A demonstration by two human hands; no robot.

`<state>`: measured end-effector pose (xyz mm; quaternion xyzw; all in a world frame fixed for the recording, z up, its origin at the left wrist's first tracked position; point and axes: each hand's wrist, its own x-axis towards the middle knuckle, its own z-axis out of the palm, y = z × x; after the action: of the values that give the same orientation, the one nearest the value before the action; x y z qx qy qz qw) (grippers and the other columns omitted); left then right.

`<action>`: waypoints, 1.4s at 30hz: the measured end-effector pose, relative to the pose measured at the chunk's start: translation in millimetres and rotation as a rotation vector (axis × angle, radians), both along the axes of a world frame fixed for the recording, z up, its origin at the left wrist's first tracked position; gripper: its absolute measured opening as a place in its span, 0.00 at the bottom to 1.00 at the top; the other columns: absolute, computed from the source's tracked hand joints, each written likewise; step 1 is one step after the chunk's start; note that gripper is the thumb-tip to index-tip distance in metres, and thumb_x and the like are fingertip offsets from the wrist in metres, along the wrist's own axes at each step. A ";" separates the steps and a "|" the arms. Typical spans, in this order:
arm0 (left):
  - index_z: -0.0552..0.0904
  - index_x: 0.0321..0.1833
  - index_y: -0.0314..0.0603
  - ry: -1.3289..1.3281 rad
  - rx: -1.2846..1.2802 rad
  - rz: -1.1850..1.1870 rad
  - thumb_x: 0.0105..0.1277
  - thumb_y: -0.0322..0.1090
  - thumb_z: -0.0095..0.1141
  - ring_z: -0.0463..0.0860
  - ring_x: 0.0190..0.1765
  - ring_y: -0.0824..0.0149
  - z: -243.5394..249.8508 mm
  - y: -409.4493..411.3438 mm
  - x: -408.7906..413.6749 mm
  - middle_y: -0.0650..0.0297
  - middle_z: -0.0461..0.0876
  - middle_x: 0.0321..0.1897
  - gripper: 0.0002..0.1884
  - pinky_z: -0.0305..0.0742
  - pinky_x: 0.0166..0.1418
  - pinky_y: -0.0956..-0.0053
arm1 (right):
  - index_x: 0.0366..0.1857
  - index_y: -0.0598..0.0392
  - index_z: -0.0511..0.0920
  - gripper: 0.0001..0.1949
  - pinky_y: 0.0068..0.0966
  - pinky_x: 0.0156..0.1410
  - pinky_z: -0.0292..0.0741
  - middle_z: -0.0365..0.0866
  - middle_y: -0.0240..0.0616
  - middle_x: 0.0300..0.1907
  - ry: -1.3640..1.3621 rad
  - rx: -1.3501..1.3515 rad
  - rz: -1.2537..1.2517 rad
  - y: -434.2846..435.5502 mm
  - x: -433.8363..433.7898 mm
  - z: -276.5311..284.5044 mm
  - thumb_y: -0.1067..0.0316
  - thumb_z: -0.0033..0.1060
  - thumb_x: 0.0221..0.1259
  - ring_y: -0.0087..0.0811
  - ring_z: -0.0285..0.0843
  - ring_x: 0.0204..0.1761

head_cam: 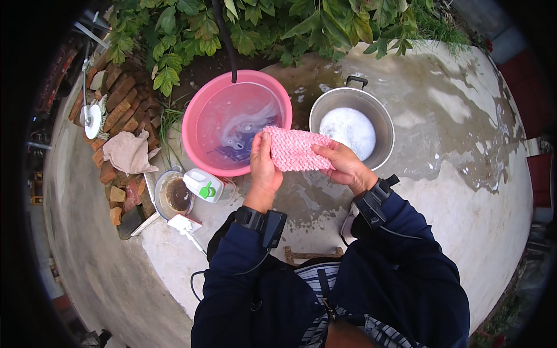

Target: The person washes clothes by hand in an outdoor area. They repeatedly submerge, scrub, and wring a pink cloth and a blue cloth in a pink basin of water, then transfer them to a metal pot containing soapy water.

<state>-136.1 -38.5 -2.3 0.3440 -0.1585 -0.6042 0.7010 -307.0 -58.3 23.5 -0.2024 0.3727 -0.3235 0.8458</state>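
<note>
A pink knitted cloth (298,150) is stretched between my two hands. My left hand (264,163) pinches its left end, thumb on top. At its right end, my right hand (346,164) grips it the same way. Behind the cloth to the left stands a pink plastic basin (190,130) of cloudy water, with dark blue fabric (243,145) sunk in it. A metal pot (384,117) holding white suds (348,130) stands behind my right hand. Over the basin's far rim hangs a dark hose (225,39).
Left of the basin are a white detergent jug (202,185) with a green cap, a bowl of brown liquid (176,193) and a phone on a stick (185,222). Stacked bricks (122,100) carry a beige cloth (128,151). Leafy plants (278,26) border the wet concrete (435,117).
</note>
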 end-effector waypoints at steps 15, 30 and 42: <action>0.73 0.37 0.47 -0.162 0.454 -0.281 0.70 0.42 0.43 0.58 0.15 0.82 2.0 38.4 -16.3 0.74 0.65 0.18 0.09 0.51 0.17 0.85 | 0.58 0.57 0.67 0.20 0.37 0.64 0.65 0.73 0.43 0.54 -0.429 -0.161 -0.173 -26.3 -46.8 19.3 0.61 0.48 0.65 0.37 0.71 0.57; 0.73 0.37 0.41 -0.346 -0.022 0.215 0.71 0.37 0.41 0.60 0.15 0.82 47.6 45.7 57.9 0.72 0.66 0.16 0.09 0.55 0.18 0.86 | 0.51 0.58 0.70 0.17 0.27 0.32 0.73 0.77 0.35 0.32 0.426 -0.945 0.594 -18.4 122.8 -55.1 0.66 0.51 0.59 0.28 0.76 0.28; 0.73 0.39 0.40 -0.414 -0.046 0.382 0.70 0.35 0.42 0.62 0.16 0.81 59.1 61.6 124.3 0.71 0.66 0.17 0.08 0.58 0.20 0.87 | 0.48 0.57 0.73 0.14 0.19 0.40 0.74 0.77 0.30 0.36 0.328 -0.682 0.907 -25.6 256.5 -50.9 0.63 0.49 0.61 0.24 0.75 0.32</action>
<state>-11.9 23.1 56.8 0.4679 -0.2444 -0.3742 0.7624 -50.5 -83.9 -27.4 -0.6492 0.2499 0.0042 0.7184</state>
